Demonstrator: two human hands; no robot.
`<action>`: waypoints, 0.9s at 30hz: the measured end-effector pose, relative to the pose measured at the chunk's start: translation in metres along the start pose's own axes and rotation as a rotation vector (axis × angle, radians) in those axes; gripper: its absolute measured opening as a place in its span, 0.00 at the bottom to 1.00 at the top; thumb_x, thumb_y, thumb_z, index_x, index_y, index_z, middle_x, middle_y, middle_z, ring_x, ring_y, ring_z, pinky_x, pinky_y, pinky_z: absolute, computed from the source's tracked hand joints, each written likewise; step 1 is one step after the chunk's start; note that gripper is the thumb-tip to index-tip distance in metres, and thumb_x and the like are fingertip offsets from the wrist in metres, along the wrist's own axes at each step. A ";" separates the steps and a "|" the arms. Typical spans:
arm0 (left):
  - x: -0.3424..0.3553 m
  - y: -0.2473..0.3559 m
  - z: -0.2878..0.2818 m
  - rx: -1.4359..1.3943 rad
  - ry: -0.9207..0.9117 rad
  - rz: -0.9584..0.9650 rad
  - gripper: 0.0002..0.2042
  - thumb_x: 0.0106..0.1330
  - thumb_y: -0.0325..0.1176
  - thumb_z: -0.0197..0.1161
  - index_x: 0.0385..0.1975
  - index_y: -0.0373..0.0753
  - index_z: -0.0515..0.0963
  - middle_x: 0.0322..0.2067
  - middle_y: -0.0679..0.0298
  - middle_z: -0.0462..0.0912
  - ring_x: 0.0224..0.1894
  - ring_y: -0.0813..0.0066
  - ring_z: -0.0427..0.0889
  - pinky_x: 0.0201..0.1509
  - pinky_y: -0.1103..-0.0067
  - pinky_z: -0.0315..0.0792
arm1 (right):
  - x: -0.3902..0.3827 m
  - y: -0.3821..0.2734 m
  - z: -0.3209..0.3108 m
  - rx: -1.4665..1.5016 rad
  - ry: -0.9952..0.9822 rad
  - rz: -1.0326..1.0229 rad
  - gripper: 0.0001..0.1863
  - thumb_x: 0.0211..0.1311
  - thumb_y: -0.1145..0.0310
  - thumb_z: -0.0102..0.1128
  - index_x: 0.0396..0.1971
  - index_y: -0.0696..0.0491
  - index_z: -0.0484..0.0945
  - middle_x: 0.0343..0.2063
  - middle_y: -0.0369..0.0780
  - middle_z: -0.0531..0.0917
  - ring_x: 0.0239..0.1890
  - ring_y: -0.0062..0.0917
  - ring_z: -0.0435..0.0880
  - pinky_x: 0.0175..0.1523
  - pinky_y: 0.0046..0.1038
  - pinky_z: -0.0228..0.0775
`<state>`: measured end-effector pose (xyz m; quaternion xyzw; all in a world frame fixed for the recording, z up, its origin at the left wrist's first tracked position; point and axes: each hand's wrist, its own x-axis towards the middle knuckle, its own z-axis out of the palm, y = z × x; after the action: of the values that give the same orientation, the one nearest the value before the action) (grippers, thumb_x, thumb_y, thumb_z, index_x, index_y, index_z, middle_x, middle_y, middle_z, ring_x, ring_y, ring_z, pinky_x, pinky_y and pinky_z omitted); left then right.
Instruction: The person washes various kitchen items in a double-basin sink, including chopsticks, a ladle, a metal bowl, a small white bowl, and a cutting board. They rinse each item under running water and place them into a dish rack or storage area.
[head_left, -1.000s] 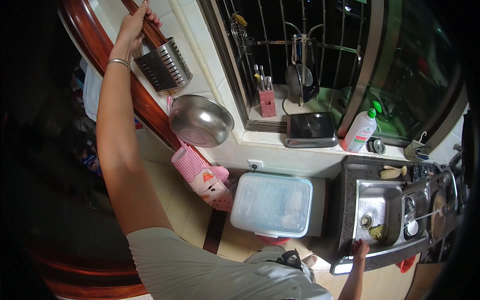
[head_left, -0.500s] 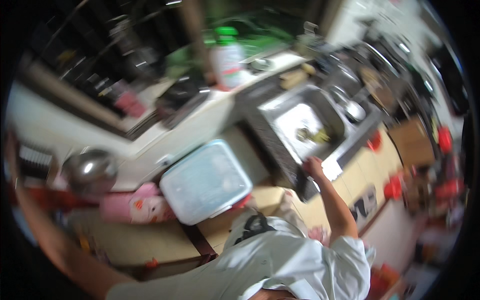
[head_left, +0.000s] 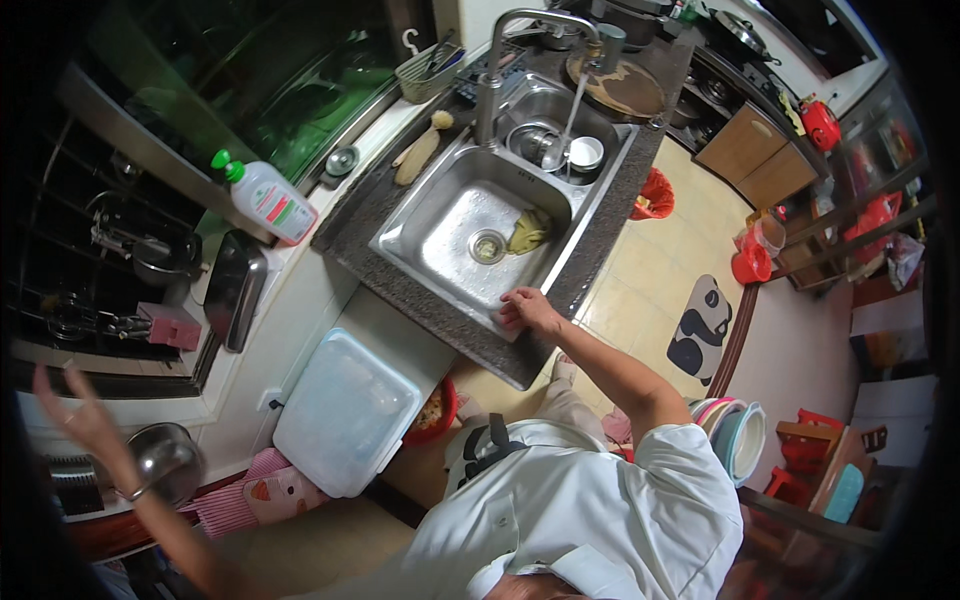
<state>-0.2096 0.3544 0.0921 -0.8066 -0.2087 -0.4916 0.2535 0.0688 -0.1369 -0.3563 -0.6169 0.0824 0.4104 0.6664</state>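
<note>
My left hand [head_left: 84,420] is raised at the far left, slightly blurred, fingers apart and empty, near a steel bowl [head_left: 170,457] and a slotted steel holder [head_left: 70,480]. My right hand [head_left: 524,310] is at the near rim of the double steel sink [head_left: 440,262], fingers curled; what they hold, if anything, is hidden. A yellow-green cloth [head_left: 530,231] lies beside the drain. In the other basin, water runs from the tap [head_left: 488,105] near a white bowl [head_left: 586,154] and metal pots. A pale brush [head_left: 418,158] lies beside the sink.
A white bottle [head_left: 272,203] and dark tray [head_left: 236,290] stand on the sill. Below are a lidded plastic box [head_left: 345,415] and red basin [head_left: 430,415]. Right of the sink are a red bin [head_left: 652,192], panda mat [head_left: 700,330] and stacked basins [head_left: 742,445].
My view has swung right toward the sink. My left hand has let go of the wooden items it gripped in the steel holder. My right hand stays at the sink rim.
</note>
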 end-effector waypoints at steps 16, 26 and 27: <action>-0.190 0.696 0.119 -1.631 -1.325 -0.386 0.14 0.65 0.33 0.58 0.45 0.31 0.75 0.35 0.62 0.81 0.38 0.77 0.80 0.41 0.83 0.74 | -0.058 -0.040 -0.296 0.196 0.118 -0.079 0.13 0.69 0.66 0.40 0.40 0.58 0.72 0.27 0.40 0.79 0.24 0.23 0.80 0.30 0.24 0.77; -0.215 0.847 0.266 -1.417 -1.532 -0.931 0.12 0.63 0.29 0.53 0.43 0.30 0.75 0.33 0.58 0.80 0.31 0.71 0.81 0.34 0.81 0.76 | -0.025 -0.096 -0.317 0.241 0.003 -0.064 0.12 0.69 0.68 0.39 0.41 0.59 0.71 0.27 0.40 0.78 0.25 0.23 0.80 0.31 0.25 0.77; -0.228 0.853 0.287 -1.425 -1.544 -0.961 0.12 0.63 0.28 0.52 0.42 0.29 0.75 0.33 0.58 0.80 0.30 0.70 0.81 0.32 0.80 0.76 | -0.018 -0.105 -0.324 0.236 -0.013 -0.065 0.12 0.69 0.69 0.39 0.40 0.59 0.71 0.26 0.40 0.78 0.24 0.23 0.79 0.31 0.25 0.77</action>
<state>0.3898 -0.1582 -0.3979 -0.6900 -0.2688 0.0806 -0.6672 0.2534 -0.4227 -0.3387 -0.5339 0.1056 0.3801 0.7479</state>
